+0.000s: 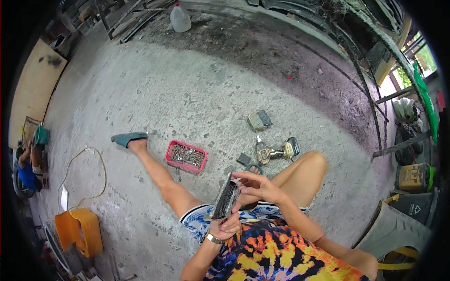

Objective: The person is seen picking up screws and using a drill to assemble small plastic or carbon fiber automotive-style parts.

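hands (241, 201) gripping grille (226, 199), screw tray (186, 157), drill (274, 151) near

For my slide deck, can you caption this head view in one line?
Seated on concrete, left hand holds a metal grille, right hand at its top; screw tray, drill nearby.

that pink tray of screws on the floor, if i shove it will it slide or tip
The pink tray is low, wide and flat on rough concrete, so it would likely scrape and drag rather than tip. It looks full of metal screws, so probably heavy for its size. A hard jolt might rattle some out.
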Action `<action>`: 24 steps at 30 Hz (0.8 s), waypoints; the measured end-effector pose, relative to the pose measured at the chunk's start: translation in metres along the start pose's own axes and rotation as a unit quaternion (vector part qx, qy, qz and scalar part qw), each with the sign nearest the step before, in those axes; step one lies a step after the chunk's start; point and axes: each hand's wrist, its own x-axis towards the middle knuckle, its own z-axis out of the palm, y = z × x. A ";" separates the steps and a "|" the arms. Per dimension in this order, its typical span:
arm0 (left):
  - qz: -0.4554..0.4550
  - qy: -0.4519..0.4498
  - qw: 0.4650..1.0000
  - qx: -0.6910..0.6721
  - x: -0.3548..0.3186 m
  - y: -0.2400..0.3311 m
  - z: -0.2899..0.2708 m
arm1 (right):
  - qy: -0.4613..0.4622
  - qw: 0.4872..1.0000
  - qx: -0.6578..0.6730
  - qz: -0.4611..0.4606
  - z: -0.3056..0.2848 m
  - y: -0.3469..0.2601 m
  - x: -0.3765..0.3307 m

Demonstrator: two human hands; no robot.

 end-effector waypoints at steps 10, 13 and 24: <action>0.056 0.060 0.996 0.035 0.002 0.006 0.008 | 0.250 0.965 0.070 0.017 -0.049 0.036 -0.002; 0.101 0.137 0.980 0.107 -0.008 0.026 0.012 | 0.230 0.970 0.058 0.055 -0.037 0.026 0.013; 0.483 0.345 0.672 0.442 -0.050 0.246 0.078 | 0.105 0.973 -0.129 0.157 -0.053 0.103 0.106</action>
